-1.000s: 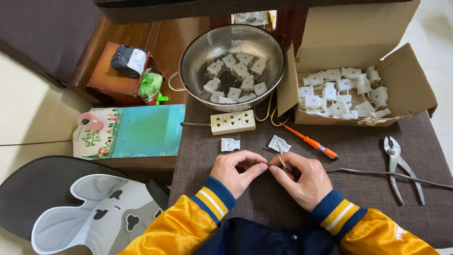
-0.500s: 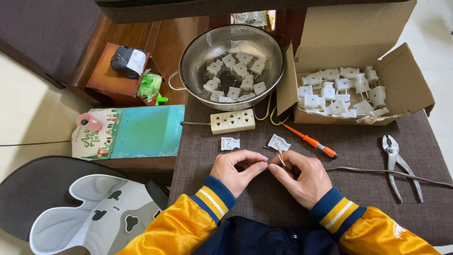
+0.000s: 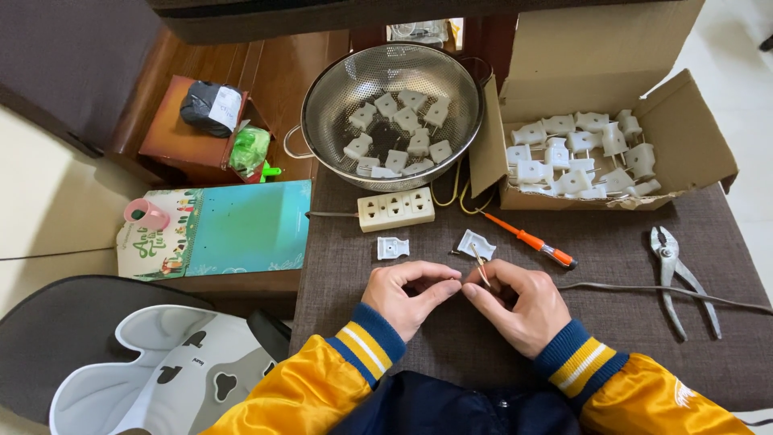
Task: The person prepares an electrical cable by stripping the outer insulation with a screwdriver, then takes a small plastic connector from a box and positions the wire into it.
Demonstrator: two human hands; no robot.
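My left hand (image 3: 409, 296) and my right hand (image 3: 519, 302) meet fingertip to fingertip over the brown table cloth (image 3: 451, 338). Between them they pinch the bare copper end of a thin grey cable (image 3: 644, 290), which runs off to the right. Just beyond the fingers lie two white plug shell halves, one on the left (image 3: 392, 247) and one on the right (image 3: 476, 244). An orange-handled screwdriver (image 3: 531, 242) lies beside them.
A metal colander (image 3: 322, 105) with white plug parts stands at the back, a white power strip (image 3: 396, 209) in front of it. An open cardboard box (image 3: 692, 153) holds several white plugs. Pliers (image 3: 676, 274) lie at right. A teal box (image 3: 241, 225) sits left.
Both hands stay together at the same spot on the cable end; only the fingers shift slightly. Nothing else on the table has moved.
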